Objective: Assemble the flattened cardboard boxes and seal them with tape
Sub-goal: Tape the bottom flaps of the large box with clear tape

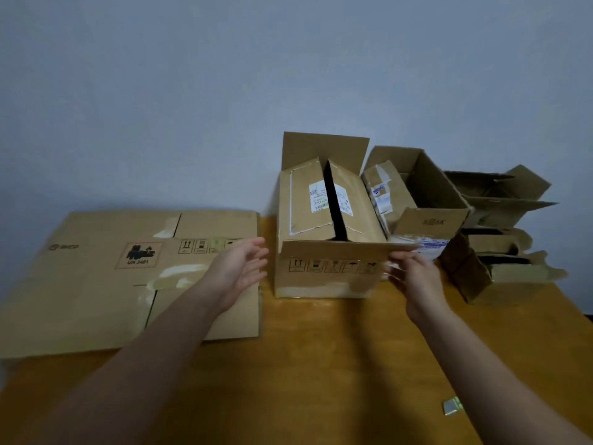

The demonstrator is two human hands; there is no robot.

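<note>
Wooden table, against a grey wall.

- Flattened box: lies flat on the table's left side, printed "UN 3481", patches of old tape.
- Upright box: centre of the table, two top flaps folded in with a dark gap between them, far flap standing up, near flap hanging down the front.
- Left hand: fingers straight and apart, palm facing the upright box's left side, just beside it.
- Right hand: fingers curled on the near flap's right end; blurred.
- Open box: touching the upright box's right side.
- Stacked boxes: far right.
- Small flat pale object: near right.
</note>
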